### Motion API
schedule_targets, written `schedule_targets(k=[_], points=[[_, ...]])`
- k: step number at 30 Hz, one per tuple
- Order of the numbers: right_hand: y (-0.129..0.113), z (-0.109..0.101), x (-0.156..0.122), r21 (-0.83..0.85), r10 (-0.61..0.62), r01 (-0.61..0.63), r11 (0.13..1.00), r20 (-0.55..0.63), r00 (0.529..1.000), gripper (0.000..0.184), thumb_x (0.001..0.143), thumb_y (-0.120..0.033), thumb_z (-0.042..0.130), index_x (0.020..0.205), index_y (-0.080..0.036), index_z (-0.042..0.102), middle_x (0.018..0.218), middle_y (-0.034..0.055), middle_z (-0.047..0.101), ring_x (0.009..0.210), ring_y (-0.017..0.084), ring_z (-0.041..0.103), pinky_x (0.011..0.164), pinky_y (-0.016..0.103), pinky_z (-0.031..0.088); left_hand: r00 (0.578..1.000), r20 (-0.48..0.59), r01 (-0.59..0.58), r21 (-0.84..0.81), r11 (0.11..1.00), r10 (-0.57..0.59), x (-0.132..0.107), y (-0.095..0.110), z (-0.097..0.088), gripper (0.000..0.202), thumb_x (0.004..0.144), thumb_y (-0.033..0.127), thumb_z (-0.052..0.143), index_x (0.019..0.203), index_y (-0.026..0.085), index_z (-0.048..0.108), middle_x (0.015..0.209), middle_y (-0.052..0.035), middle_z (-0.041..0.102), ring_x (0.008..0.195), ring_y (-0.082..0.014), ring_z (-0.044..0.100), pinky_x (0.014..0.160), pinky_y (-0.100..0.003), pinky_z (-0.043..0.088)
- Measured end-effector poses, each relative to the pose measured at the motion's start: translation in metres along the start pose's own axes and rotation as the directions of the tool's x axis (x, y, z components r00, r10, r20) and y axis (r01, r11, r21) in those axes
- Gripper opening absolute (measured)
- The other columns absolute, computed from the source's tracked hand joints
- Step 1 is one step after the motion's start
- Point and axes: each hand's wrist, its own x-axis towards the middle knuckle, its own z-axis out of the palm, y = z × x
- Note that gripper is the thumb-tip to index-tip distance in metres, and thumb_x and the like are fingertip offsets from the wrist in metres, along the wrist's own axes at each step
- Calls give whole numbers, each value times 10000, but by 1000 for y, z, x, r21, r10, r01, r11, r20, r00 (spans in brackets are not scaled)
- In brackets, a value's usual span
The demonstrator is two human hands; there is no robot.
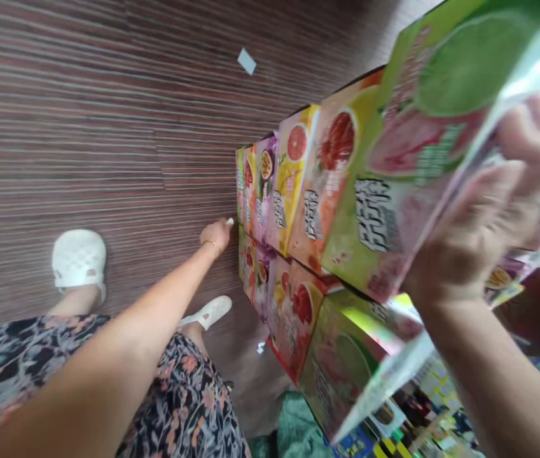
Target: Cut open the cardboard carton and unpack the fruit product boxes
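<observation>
Two stacked rows of colourful fruit-print drink cartons [293,184] run away from me along the floor. My left hand [217,235] reaches out to the far end of the rows and touches the last carton [240,191], fingers curled against it. My right hand [484,222], blurred and close to the camera, grips the green and pink carton [394,165] at the near end of the upper row. The lower row [298,312] lies beneath it.
The floor [83,127] is brown striped wood-look, with a scrap of white paper [246,61] lying far off. My patterned skirt [165,394] and white shoes [79,259] show at the lower left. More printed packaging [432,407] sits at the lower right.
</observation>
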Motion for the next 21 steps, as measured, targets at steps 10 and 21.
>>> schedule_targets(k=[10,21], points=[[-30,-59,-10,22,-59,60,998,-27,998,364,1014,-266,337,1340,-210,489,1436,106,464,1391,213,384,1143,510,334,993,-78,98,172,980,-86,-153,-41,-121,351,993,342,326,1072,155,612,1061,-165,704,992,-295,654,660,-293,363],[-32,-72,-196,-341,425,-336,878,236,874,525,970,-306,251,1436,-159,442,1502,158,406,1461,264,242,1170,546,209,938,15,-342,208,916,347,-283,91,-72,364,1021,415,293,1075,230,601,955,-85,731,923,-252,677,637,-306,313]])
